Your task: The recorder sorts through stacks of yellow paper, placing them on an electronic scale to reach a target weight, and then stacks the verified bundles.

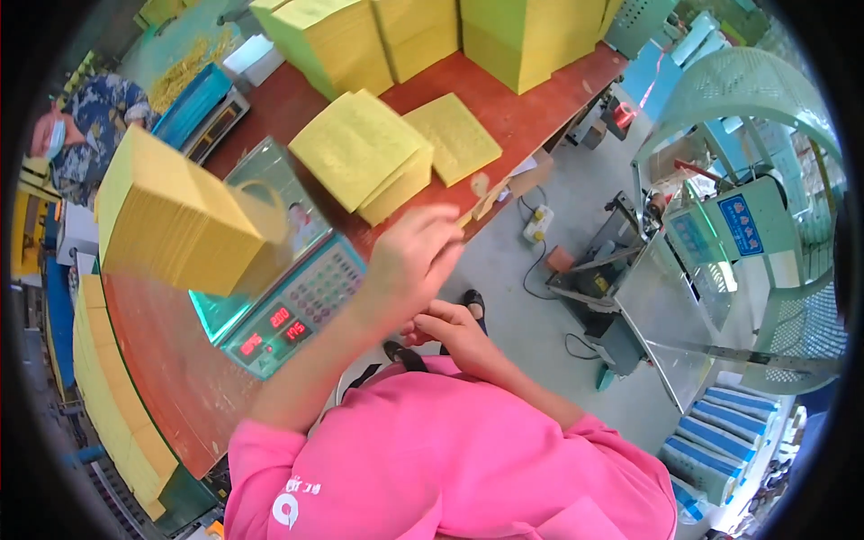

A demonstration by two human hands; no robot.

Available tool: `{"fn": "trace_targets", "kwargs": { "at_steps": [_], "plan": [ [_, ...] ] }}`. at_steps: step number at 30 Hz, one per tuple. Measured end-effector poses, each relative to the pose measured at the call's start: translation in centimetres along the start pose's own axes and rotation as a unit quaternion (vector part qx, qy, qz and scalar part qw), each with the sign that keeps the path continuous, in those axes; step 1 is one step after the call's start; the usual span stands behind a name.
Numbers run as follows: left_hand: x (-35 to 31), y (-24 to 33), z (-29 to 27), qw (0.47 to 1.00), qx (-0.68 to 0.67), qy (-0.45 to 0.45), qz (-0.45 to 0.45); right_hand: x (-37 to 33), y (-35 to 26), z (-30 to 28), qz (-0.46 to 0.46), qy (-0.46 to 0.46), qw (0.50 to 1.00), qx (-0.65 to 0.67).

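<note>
Yellow stack on scale, 2 hands nearby

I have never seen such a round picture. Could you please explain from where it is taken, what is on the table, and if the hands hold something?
A camera on the person's head looks down; its wide lens bends straight edges. There is no machine arm: you see the person's own bare left hand, blurred, and right hand, close together in front of the body. I see nothing clearly held, though something small could be hidden. On the red-brown table stands an electronic scale, bearing a tall yellow stack. Beside it lie a lower stack and a thinner stack; taller stacks stand farther back.
</note>
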State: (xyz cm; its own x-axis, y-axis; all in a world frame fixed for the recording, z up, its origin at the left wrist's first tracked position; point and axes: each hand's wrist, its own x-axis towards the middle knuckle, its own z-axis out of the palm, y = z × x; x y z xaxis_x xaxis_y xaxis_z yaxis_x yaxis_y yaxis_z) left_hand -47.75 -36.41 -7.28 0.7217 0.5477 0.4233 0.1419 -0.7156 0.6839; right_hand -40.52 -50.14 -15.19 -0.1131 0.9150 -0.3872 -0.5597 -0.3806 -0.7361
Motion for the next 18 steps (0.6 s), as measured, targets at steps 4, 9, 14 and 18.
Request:
{"fn": "trace_targets", "kwargs": {
  "at_steps": [4,9,14,18],
  "plan": [
    [7.4,-5.5,7.6,0.982,0.188,0.019,0.015,-1.6,-3.9,-7.1,-0.025,0.052,0.998,0.001],
    [10.8,-9.7,11.2,0.948,0.297,-0.025,-0.114,-2.4,-7.7,-15.7,-0.023,0.120,0.992,-0.015],
    [11.4,-9.7,11.7,0.940,0.301,-0.059,-0.146,-1.4,-10.6,-20.1,-0.011,0.122,0.992,-0.016],
    [11.0,-9.3,11.8,0.939,0.315,-0.057,-0.126,-0.4,-12.4,-20.5,-0.007,0.083,0.996,-0.022]
  ]
}}
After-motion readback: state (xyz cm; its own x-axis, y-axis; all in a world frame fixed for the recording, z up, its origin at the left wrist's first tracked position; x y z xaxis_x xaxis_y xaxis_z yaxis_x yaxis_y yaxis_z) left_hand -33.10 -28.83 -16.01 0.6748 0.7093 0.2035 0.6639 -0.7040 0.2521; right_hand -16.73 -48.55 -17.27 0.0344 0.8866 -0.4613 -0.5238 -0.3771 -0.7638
